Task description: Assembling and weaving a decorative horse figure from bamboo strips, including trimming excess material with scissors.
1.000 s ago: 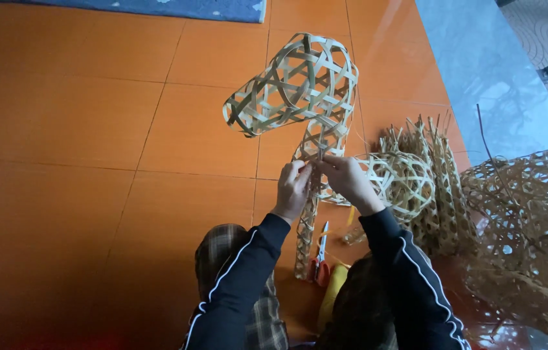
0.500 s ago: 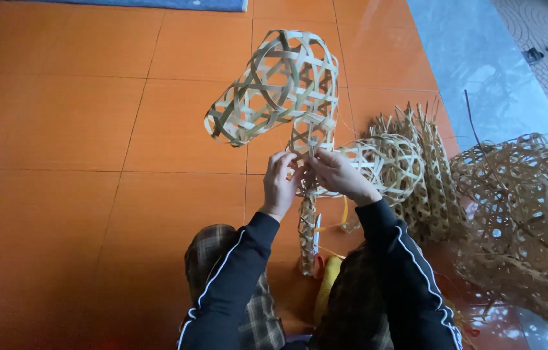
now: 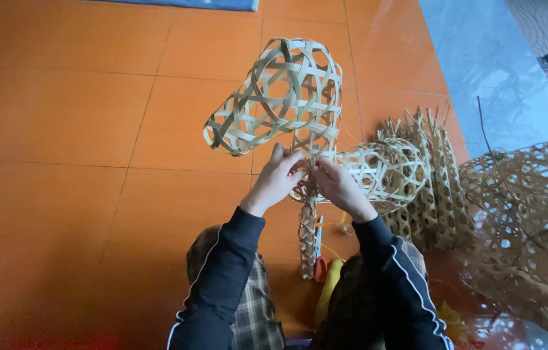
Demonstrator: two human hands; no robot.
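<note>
The woven bamboo frame (image 3: 280, 97) is pinched at its neck by the fingers of both the left hand (image 3: 278, 176) and right hand (image 3: 332, 185); thin strips above the fingers could snap if bent sharply.

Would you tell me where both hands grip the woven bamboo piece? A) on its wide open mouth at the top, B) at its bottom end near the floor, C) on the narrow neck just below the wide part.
C: the left hand and right hand pinch the narrow neck of the woven bamboo piece, just under its wide open part.
</note>
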